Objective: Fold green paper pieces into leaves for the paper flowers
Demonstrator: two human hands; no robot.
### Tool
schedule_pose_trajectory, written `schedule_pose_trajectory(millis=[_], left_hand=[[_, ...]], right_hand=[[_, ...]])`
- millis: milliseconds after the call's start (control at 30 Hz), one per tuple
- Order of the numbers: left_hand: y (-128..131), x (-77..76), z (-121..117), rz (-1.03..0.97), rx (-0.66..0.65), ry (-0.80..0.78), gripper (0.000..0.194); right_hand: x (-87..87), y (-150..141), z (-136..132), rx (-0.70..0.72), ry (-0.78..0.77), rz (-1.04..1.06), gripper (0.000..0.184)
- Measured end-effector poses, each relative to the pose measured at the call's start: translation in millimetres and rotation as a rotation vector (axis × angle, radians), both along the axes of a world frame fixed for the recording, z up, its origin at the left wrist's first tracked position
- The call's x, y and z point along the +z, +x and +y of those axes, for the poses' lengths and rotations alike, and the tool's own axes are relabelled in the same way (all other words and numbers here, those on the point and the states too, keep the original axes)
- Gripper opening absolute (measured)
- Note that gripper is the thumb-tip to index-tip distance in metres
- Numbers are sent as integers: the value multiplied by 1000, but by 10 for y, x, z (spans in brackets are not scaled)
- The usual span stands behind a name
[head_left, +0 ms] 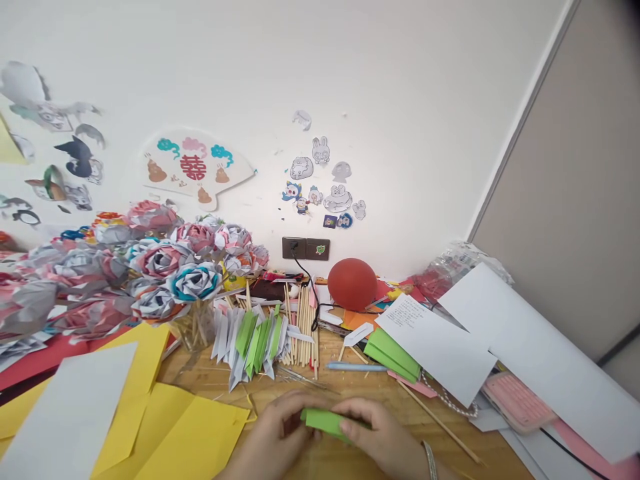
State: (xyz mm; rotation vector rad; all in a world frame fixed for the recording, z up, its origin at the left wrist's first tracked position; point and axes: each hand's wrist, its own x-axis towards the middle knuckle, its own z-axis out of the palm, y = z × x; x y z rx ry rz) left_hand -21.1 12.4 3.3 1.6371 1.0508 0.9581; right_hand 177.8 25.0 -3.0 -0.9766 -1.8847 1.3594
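A folded strip of green paper (pixel 324 421) is held between both hands, low at the front of the wooden table. My left hand (pixel 280 427) has its fingers curled round the strip's left end. At the right end my right hand (pixel 373 430) pinches it, thumb on top; a bracelet circles that wrist. Just beyond the hands lies a pile of folded white and green paper pieces (pixel 257 340). Thin metal tools (pixel 300 379) rest between that pile and the hands. The undersides of the fingers are hidden.
Paper flowers (pixel 197 281) crowd the left, some in a clear container (pixel 195 327). Yellow sheets (pixel 195 433) lie front left. Wooden sticks (pixel 303 327), a red balloon (pixel 352 285), green sheets (pixel 393 357), a blue pen (pixel 356 367), white sheets (pixel 540 347) and a pink keyboard (pixel 520 400) occupy the back and right.
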Motion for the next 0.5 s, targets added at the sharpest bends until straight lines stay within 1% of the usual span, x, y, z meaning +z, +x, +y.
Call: schedule_pose_trajectory(millis=[33,100,167,267,333,433,500], left_hand=[[7,-8,3,-79,-10,-58,27],[10,-43,11,-223,-34,-148,36],[5,-83,22,-292,-44,-184,41],[6,-102,35,-225,-12,-207,39],[18,-83,41,-169,17,-249,45],[36,-44,50,-179,35,-329,52],[40,-32,55,-185,38,-360,54]], right_hand=[[-22,-4,5,-27,4,5,46],[-65,-13,13,-104,13,8,42],[-97,-23,17,-159,17,18,39],[-118,-37,18,-169,9,63,35],[-118,-48,14,-149,0,87,33],[-115,-61,8,-127,-35,96,33],[-118,-66,5,-135,-58,98,35]])
